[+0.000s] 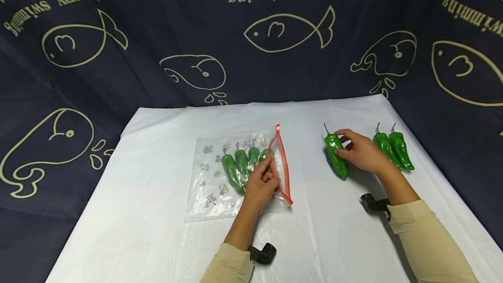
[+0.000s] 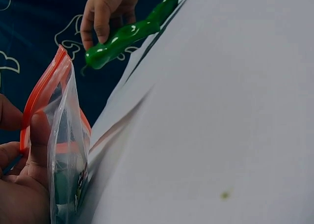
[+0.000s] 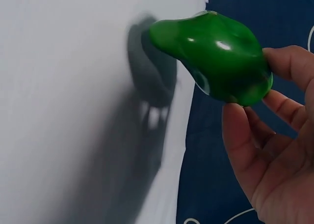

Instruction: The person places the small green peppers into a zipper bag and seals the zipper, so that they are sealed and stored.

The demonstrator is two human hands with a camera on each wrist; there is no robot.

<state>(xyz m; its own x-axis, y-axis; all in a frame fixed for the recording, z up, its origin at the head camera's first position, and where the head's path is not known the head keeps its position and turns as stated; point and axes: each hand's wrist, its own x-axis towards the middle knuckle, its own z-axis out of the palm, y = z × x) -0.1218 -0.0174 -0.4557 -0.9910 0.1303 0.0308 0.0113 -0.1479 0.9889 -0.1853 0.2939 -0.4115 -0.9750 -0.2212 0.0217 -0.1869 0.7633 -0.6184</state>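
Note:
A clear zip bag point(image 1: 204, 178) with a red zip edge point(image 1: 286, 167) lies on the table, several green peppers point(image 1: 232, 173) inside it. My left hand point(image 1: 260, 187) grips the bag by its mouth, fingers at the red strip; in the left wrist view the left hand point(image 2: 29, 170) has the mouth spread apart. To the right, my right hand point(image 1: 359, 150) pinches a glossy green pepper point(image 1: 335, 156) between thumb and fingers. In the right wrist view this pepper point(image 3: 221, 57) is held above the white surface, over its shadow.
Two more green peppers point(image 1: 393, 150) lie side by side just beyond the right hand, near the table's right edge. White cloth covers the table point(image 1: 129, 187). Dark blue fabric point(image 1: 188, 21) with fish drawings hangs behind and at both sides.

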